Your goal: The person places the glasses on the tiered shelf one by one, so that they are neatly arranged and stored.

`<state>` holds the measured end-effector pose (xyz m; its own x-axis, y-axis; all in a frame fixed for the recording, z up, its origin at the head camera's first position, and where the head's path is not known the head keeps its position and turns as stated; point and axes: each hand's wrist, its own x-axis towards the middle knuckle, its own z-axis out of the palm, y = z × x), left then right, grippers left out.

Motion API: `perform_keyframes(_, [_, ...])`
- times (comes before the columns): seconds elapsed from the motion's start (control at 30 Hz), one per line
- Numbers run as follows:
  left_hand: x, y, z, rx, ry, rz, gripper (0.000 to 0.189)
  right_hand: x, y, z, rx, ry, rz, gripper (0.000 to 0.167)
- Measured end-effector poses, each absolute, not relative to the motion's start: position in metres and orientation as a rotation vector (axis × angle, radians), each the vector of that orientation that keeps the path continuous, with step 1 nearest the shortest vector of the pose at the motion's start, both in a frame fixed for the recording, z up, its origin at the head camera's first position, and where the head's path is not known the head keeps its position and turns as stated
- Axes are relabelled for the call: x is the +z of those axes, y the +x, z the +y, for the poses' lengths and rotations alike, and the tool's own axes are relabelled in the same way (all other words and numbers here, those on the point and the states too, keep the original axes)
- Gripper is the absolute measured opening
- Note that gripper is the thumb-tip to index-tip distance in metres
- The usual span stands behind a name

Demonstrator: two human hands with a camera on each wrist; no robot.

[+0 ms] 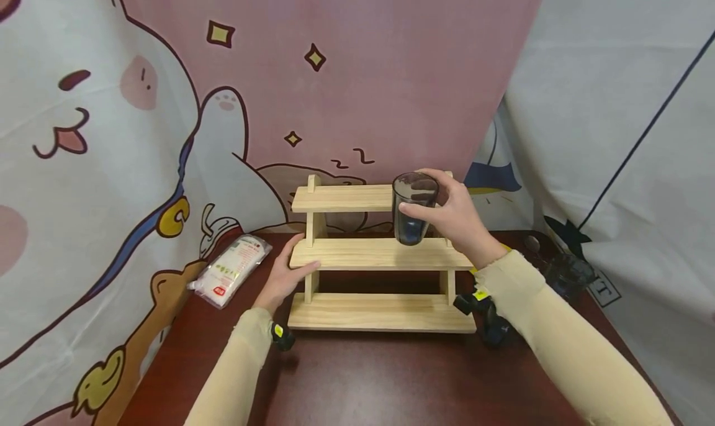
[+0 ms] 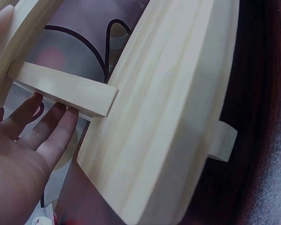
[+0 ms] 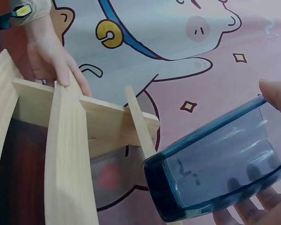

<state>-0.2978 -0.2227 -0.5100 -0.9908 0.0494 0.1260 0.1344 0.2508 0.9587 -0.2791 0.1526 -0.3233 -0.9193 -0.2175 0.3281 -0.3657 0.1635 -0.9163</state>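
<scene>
Near the right edge of the pale three-tiered wooden stand [image 1: 380,255], head view: right hand [image 1: 460,215] curled round a smoky-blue glass tumbler [image 1: 406,230], mouth up, long axis near vertical; pickup done, setting-down looks pending. Left wrist: left hand [image 2: 25,161], fingers half-spread, grips stand's left end. Right wrist: tumbler base toward stand, contact unclear.
</scene>
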Motion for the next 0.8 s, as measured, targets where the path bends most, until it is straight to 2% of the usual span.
perform_keyframes(0.8, [-0.507, -0.299, -0.222, -1.909, -0.131, -2.439, 0.091, -0.319, -0.335, 0.099, 1.772, 0.391, -2.245, 0.079])
